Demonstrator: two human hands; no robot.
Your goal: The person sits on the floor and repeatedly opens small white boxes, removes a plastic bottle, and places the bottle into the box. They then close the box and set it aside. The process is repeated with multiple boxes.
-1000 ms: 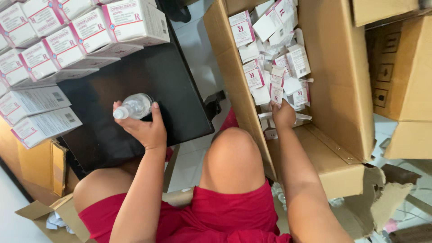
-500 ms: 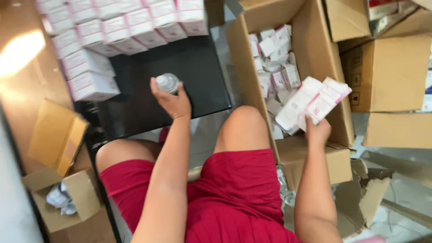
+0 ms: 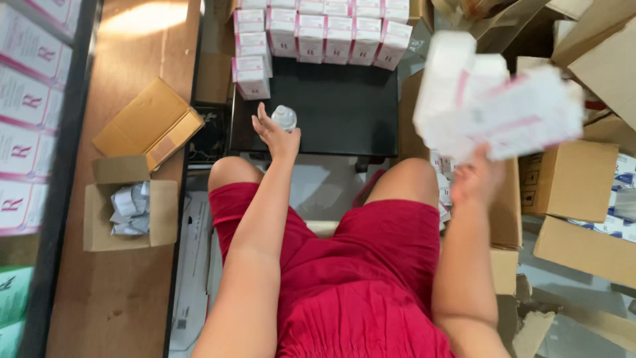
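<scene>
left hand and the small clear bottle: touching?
Touching. Head view: the left hand holds the small clear bottle between thumb and fingers, above the black tray.

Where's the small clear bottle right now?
In the head view, the small clear bottle sits in the left hand, over the black tray's near-left edge, below the stacked pink-and-white boxes.

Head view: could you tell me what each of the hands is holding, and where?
Left hand grips a small clear bottle by its lower body. Right hand holds white-and-pink cartons from beneath.
</scene>
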